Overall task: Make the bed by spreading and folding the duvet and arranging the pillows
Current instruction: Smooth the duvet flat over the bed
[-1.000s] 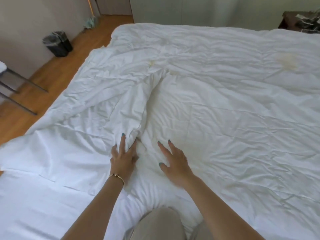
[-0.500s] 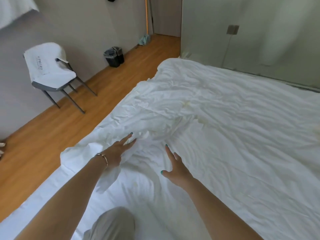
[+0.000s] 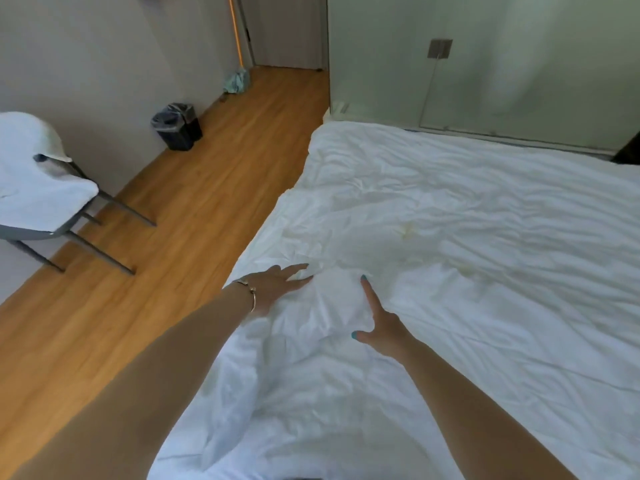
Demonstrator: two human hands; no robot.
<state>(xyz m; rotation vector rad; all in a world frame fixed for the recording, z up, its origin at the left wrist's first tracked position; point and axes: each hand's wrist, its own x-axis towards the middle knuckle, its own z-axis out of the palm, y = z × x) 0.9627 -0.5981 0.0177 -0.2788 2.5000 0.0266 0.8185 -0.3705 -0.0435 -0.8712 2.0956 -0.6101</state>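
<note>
1. A black waste bin (image 3: 177,127) with a clear liner stands by the wall on the wooden floor (image 3: 166,237); its contents are hard to make out.
2. A chair (image 3: 45,199), cut off at the left edge, carries a white cloth, possibly a towel.
3. The white duvet (image 3: 467,258) lies rumpled across the bed. The left hand (image 3: 277,285) presses it with straight fingers; the right hand (image 3: 382,323) rests flat, fingers spread.

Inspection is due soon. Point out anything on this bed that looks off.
The duvet carries yellowish stains, one near its middle, another just beyond the right hand. It is bunched into wrinkles by the bed's left edge, where the left hand lies flat on it.
</note>
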